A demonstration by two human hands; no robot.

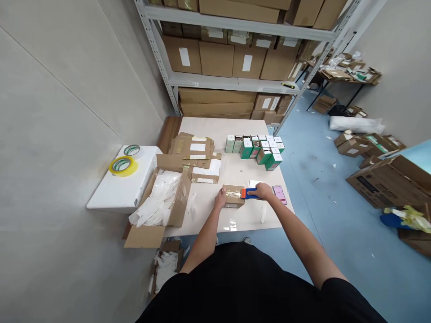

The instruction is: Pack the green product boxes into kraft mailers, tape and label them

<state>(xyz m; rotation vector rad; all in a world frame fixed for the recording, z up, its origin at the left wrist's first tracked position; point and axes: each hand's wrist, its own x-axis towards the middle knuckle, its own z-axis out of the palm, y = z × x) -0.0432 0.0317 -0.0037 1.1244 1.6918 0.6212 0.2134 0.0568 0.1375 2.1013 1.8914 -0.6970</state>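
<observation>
A small cardboard box (233, 196) with shiny clear tape across its top sits near the table's front edge. My left hand (220, 198) presses against its left side, fingers closed on the edge. In my right hand (264, 191) is a blue scraper (249, 193) with an orange end, which meets the right edge of the box top. A white paper or label (256, 184) lies partly hidden behind the right hand. Just right of that hand rests a phone (279, 194) with a pink screen.
Green-and-white product boxes (265, 155) stand at the table's back right. Flattened cartons (195, 147) are stacked at the left, beside an open carton (183, 197) of white plastic bags. Tape rolls (121, 166) lie on a white surface. A loaded shelf (232, 83) stands behind.
</observation>
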